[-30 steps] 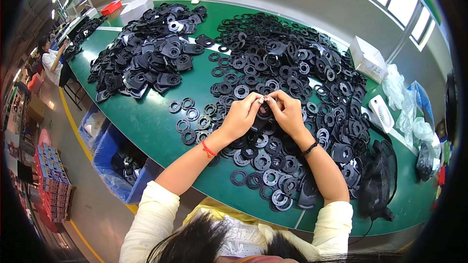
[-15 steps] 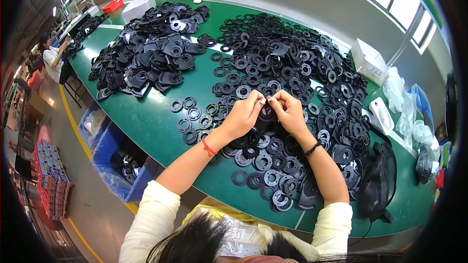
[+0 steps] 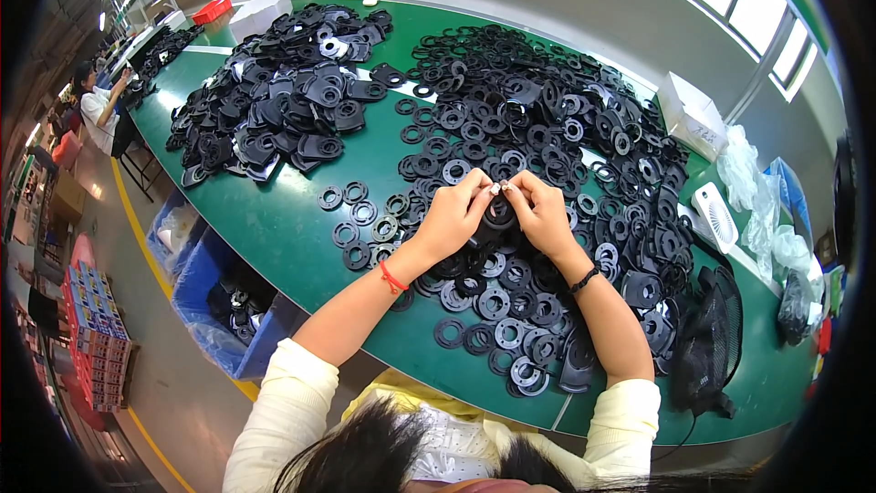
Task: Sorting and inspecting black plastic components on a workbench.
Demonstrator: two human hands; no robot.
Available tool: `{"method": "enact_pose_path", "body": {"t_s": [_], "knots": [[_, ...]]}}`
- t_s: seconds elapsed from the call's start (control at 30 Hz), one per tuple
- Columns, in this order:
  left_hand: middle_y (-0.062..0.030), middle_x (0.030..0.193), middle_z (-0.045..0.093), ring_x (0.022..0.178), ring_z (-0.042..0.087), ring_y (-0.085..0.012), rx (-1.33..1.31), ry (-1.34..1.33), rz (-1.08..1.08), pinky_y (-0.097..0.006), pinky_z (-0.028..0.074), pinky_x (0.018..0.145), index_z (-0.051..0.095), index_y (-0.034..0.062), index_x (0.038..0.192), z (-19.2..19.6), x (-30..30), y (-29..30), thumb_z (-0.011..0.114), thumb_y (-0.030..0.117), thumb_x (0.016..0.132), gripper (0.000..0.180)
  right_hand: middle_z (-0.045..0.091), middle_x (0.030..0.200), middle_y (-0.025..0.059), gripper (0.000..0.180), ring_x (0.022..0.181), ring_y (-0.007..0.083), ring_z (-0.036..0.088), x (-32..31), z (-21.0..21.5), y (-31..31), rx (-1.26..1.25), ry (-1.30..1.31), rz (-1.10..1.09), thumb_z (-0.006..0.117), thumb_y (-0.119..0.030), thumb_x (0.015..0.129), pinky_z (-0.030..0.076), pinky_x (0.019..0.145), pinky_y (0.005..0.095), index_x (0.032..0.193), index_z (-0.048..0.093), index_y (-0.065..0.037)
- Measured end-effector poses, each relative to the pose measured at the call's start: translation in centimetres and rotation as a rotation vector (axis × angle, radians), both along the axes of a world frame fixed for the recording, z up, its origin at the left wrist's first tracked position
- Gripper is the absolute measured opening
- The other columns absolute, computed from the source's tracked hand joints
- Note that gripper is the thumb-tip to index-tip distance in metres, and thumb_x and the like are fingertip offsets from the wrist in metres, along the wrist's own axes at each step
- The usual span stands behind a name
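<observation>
My left hand (image 3: pixel 453 217) and my right hand (image 3: pixel 545 221) meet over the middle of the loose parts. Both are closed, fingertips pinching the top edge of a black plastic part with a round opening (image 3: pixel 499 213). The fingers and the parts below hide some of its outline. Under and around my wrists lie many flat black rings (image 3: pixel 494 303), some glossy, some dull. A red cord bracelet (image 3: pixel 392 277) circles my left wrist and a dark one (image 3: pixel 586 279) my right.
A heap of black plates (image 3: pixel 283 96) covers the left of the green table (image 3: pixel 274 246). White box (image 3: pixel 691 114), plastic bags (image 3: pixel 757 187), white slotted device (image 3: pixel 714 217) and black mesh bag (image 3: pixel 707 338) sit right. Blue lined bin (image 3: pixel 205 297) stands below left; another person (image 3: pixel 99 110) sits farther off.
My fingertips have shifted very slightly at the top of the black plastic part, with the left ones a little closer to the right. The rest looks the same.
</observation>
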State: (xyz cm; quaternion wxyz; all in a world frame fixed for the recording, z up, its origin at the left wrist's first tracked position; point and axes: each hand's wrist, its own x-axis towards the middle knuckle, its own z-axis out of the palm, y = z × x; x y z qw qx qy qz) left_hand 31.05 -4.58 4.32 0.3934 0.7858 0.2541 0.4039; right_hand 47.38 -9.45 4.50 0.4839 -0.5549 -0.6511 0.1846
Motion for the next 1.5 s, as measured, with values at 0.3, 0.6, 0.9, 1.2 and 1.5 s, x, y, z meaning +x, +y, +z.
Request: {"method": "enact_pose_path", "body": {"t_s": [0.3, 0.6, 0.9, 1.2, 1.5], "knots": [[-0.0083, 0.087, 0.063, 0.074, 0.064, -0.0132, -0.552, -0.309, -0.115, -0.024, 0.050, 0.064, 0.042, 0.0018, 0.111, -0.6, -0.1, 2.0, 0.051, 0.026, 0.094, 0.031, 0.056, 0.058, 0.0034, 0.012, 0.042, 0.0045, 0.044, 0.3, 0.3, 0.0, -0.135, 0.529, 0.133, 0.042, -0.015, 0.097, 0.033, 0.040, 0.0177, 0.093, 0.046, -0.004], [-0.0049, 0.096, 0.062, 0.079, 0.058, -0.0069, -0.394, -0.235, -0.233, -0.023, 0.047, 0.067, 0.046, -0.0010, 0.118, -0.1, -0.3, 1.3, 0.054, 0.013, 0.092, 0.031, 0.048, 0.048, -0.0015, 0.036, 0.038, 0.0054, 0.044, 0.5, 0.3, -0.4, -0.291, 0.314, 0.201, 0.050, -0.026, 0.093, 0.032, 0.037, 0.0208, 0.070, 0.062, -0.001], [-0.0063, 0.084, 0.064, 0.073, 0.058, -0.0070, -0.158, -0.082, -0.028, -0.022, 0.046, 0.063, 0.045, -0.0031, 0.114, -0.3, -0.1, 0.5, 0.054, 0.012, 0.091, 0.029, 0.049, 0.046, 0.0004, 0.043, 0.036, 0.0067, 0.044, 0.5, 0.1, -0.4, -0.250, 0.197, 0.112, 0.052, -0.026, 0.093, 0.032, 0.035, 0.0226, 0.059, 0.054, 0.000], [-0.0043, 0.086, 0.063, 0.075, 0.059, -0.0081, -0.444, -0.302, -0.188, -0.021, 0.049, 0.069, 0.055, -0.0006, 0.100, -0.7, -0.2, 1.8, 0.053, 0.016, 0.093, 0.019, 0.054, 0.051, 0.0008, 0.040, 0.045, 0.0062, 0.047, 0.2, -0.6, 0.1, -0.130, 0.307, 0.021, 0.054, -0.026, 0.091, 0.035, 0.043, 0.0229, 0.060, 0.055, -0.002], [0.0034, 0.066, 0.050, 0.058, 0.044, -0.0036, -0.311, -0.268, 0.061, -0.020, 0.037, 0.053, 0.058, -0.0012, 0.089, -1.1, -0.1, 1.6, 0.050, 0.018, 0.094, 0.021, 0.058, 0.057, 0.0064, 0.024, 0.048, 0.0114, 0.054, -0.6, 0.2, -0.6, -0.013, 0.003, 0.209, 0.064, -0.022, 0.083, 0.038, 0.045, 0.0248, 0.071, 0.068, -0.001]]}}
